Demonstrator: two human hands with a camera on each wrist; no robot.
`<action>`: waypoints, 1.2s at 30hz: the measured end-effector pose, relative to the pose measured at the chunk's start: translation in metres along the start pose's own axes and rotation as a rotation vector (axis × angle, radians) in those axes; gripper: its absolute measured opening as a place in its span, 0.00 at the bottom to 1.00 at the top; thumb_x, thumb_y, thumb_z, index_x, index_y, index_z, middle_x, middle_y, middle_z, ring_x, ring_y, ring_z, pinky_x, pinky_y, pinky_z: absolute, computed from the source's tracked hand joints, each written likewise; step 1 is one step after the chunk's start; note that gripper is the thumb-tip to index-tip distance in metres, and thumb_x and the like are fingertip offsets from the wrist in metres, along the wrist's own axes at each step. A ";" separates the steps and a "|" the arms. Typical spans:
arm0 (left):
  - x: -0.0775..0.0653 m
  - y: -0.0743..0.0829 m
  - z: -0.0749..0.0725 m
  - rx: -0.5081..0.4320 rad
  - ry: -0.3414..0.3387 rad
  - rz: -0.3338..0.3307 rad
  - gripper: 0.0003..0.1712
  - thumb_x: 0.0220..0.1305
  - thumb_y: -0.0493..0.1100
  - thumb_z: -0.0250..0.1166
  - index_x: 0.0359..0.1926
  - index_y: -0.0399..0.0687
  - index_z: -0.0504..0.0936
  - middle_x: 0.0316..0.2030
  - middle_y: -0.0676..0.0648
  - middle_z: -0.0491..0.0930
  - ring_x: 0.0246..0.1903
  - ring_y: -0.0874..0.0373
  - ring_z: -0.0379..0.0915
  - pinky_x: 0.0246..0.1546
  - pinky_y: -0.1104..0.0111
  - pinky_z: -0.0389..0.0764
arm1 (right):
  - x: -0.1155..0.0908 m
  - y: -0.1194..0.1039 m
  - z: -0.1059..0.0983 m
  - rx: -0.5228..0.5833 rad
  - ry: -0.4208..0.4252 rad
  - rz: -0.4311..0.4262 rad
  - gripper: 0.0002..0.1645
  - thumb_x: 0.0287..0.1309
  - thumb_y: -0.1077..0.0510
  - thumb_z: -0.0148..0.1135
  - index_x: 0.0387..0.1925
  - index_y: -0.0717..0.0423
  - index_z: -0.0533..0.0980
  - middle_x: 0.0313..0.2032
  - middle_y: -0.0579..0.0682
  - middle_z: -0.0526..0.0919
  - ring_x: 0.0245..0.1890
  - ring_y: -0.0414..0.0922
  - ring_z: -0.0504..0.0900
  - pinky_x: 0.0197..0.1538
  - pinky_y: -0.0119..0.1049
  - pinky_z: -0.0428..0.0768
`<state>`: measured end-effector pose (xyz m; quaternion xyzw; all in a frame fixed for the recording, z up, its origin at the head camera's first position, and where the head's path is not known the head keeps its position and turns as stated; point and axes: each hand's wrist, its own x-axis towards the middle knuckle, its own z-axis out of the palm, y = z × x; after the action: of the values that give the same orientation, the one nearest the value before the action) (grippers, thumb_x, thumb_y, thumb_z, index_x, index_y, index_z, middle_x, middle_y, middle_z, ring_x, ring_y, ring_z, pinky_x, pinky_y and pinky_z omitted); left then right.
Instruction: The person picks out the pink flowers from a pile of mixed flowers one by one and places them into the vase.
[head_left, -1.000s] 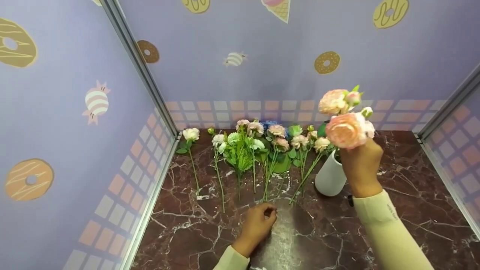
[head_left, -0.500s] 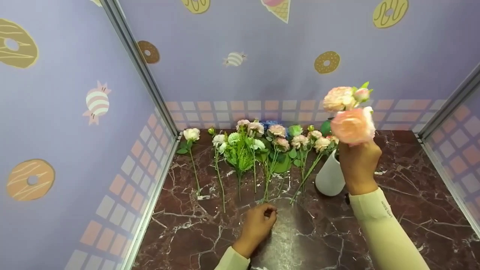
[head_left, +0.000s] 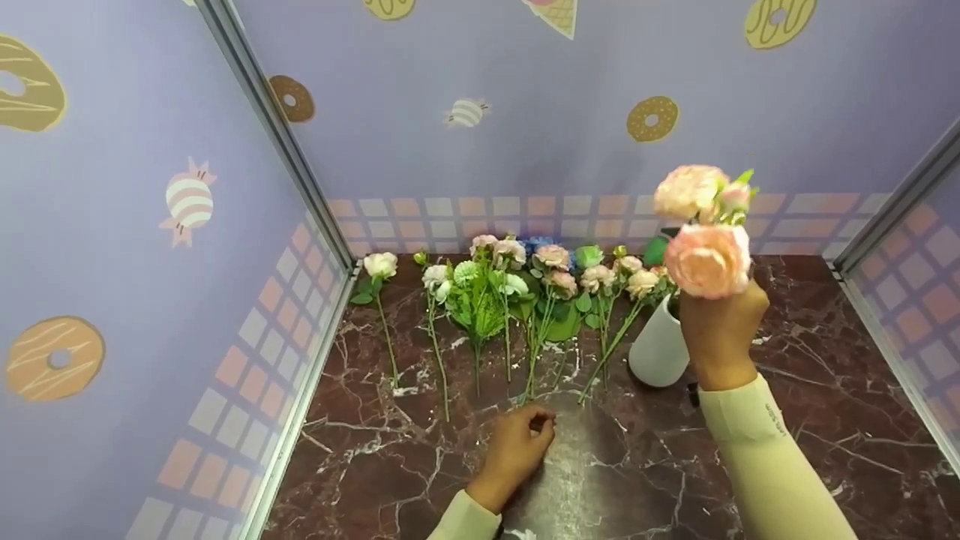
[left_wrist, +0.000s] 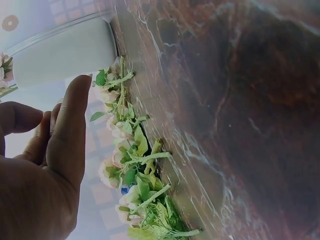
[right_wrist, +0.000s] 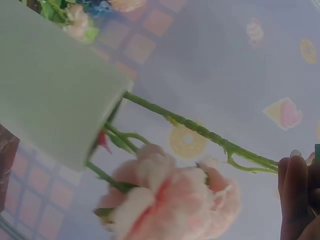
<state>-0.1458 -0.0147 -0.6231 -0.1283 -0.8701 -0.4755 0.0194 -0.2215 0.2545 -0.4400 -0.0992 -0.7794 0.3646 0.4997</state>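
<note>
My right hand (head_left: 724, 330) is raised over the white vase (head_left: 658, 349), pinching the stem of a pink artificial flower (head_left: 706, 262). In the right wrist view, that green stem (right_wrist: 192, 125) runs from the fingertips (right_wrist: 295, 170) down into the mouth of the vase (right_wrist: 55, 85). Another pink flower (right_wrist: 170, 200) stands in the same mouth, its bloom leaning out below the held stem. My left hand (head_left: 517, 446) rests on the table with loosely bent fingers and nothing in them; the left wrist view shows its index finger (left_wrist: 72, 125) stretched out.
Several flowers lie in a row along the back of the dark marbled table (head_left: 390, 465), including a white rose (head_left: 381, 265), a leafy green spray (head_left: 478, 311) and pale pink blooms (head_left: 598, 279). Patterned lilac walls (head_left: 555, 142) enclose the table at the back and sides.
My right hand keeps its grip over the vase; the pink blooms above it have swung to the right. The left hand stays where it was.
</note>
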 end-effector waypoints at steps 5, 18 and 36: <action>-0.001 0.002 -0.001 -0.009 -0.012 -0.009 0.07 0.75 0.36 0.70 0.48 0.43 0.94 0.39 0.47 0.96 0.38 0.59 0.92 0.39 0.70 0.88 | -0.009 0.016 0.004 0.008 -0.028 0.021 0.09 0.64 0.69 0.73 0.44 0.69 0.90 0.38 0.68 0.94 0.38 0.64 0.92 0.46 0.40 0.87; -0.001 -0.002 -0.001 0.001 -0.007 0.001 0.07 0.74 0.35 0.71 0.47 0.42 0.94 0.39 0.47 0.96 0.38 0.59 0.93 0.42 0.68 0.91 | -0.039 0.055 0.021 -0.275 -0.152 -0.209 0.09 0.58 0.73 0.68 0.26 0.68 0.75 0.24 0.71 0.81 0.26 0.75 0.81 0.29 0.69 0.76; -0.003 -0.007 0.001 -0.010 0.017 0.024 0.06 0.72 0.33 0.72 0.46 0.41 0.94 0.38 0.47 0.96 0.37 0.57 0.93 0.41 0.69 0.90 | -0.072 0.072 0.035 -0.413 -0.041 -0.199 0.15 0.74 0.61 0.69 0.30 0.67 0.81 0.26 0.66 0.87 0.23 0.76 0.85 0.24 0.71 0.80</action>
<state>-0.1449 -0.0178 -0.6299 -0.1347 -0.8658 -0.4809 0.0320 -0.2319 0.2518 -0.5472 -0.1145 -0.8535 0.1481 0.4862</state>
